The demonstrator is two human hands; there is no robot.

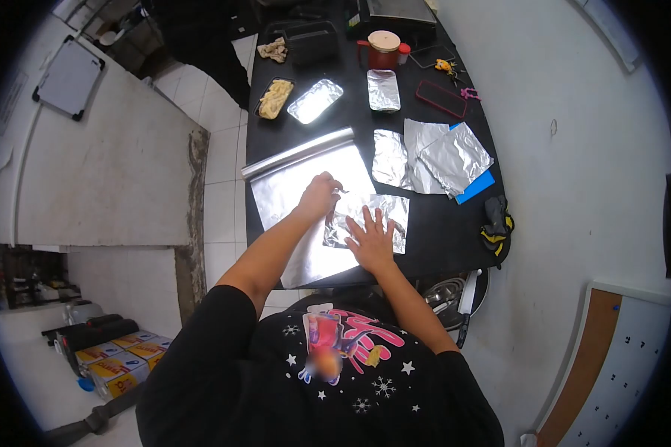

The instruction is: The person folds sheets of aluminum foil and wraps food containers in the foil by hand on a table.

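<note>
A wide sheet of aluminium foil (294,201) lies unrolled on the black table, its roll (298,155) at the far end. On top of its right side rests a smaller, creased piece of foil (394,216). My right hand (370,242) presses flat on this piece, fingers spread. At the piece's upper left edge, my left hand (320,195) has its fingers curled together over the foil; a small dark thing shows by the fingertips, too small to name. More cut foil sheets (455,160) lie to the right, partly over a blue flat item (476,188).
Farther back are a filled tray (275,98), foil-covered trays (315,101) (384,91), a red jug (383,56) and a red-framed phone (441,99). Grey-yellow gloves (496,227) lie at the right edge. A knife (468,298) sits below the table's near right corner.
</note>
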